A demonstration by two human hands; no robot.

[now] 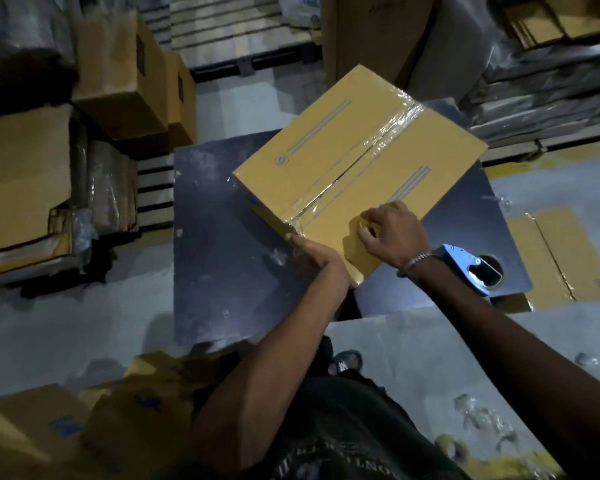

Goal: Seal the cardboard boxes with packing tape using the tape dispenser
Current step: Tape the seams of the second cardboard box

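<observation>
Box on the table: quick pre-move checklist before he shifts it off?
1. Tape along the centre seam of the box: ok, runs end to end.
2. Tape folded over the near edge: ok, left hand presses it down there.
3. Right hand free of tools: ok, rests on the box top.
4. Tape dispenser parked: ok, lying on the table beside the box.
5. Bottom seam sealed: cannot tell.
</observation>
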